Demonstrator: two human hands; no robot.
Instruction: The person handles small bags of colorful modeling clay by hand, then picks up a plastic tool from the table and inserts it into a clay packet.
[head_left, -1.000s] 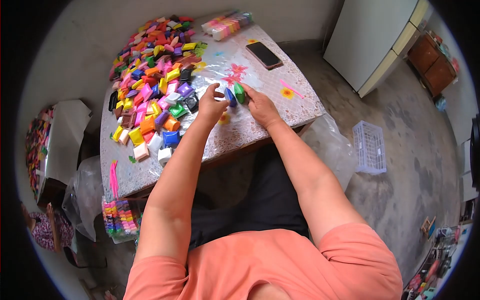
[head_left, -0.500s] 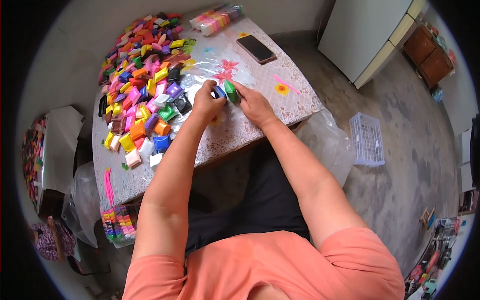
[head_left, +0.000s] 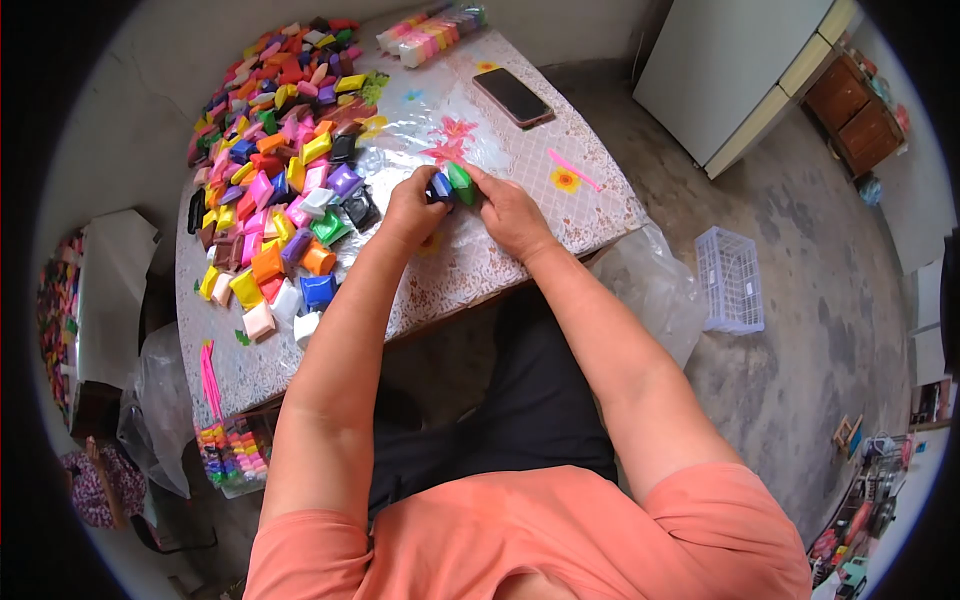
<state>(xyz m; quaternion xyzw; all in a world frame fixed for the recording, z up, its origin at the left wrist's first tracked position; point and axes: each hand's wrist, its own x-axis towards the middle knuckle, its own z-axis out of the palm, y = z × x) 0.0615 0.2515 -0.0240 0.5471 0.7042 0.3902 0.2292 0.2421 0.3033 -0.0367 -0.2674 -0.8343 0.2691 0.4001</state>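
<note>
Packet of shiny green plastic (head_left: 460,184), pillow-shaped, grasped by the right hand (head_left: 513,216), sits over the white lace-patterned tablecloth (head_left: 445,280), beside a glossy blue plastic packet (head_left: 440,186). The left hand (head_left: 410,209), open 1 second ago, now grips the blue one, so each hand holds 1 packet. Leftward spreads a multicoloured heap of small plastic packets (head_left: 268,190); beyond lies a black-screened phone (head_left: 513,97).

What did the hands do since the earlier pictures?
The left hand moved in to the blue packet, and its finger and thumb now seem to pinch it. I can't see anything let go. The right hand still holds the green packet; the phone stayed on the table.
</note>
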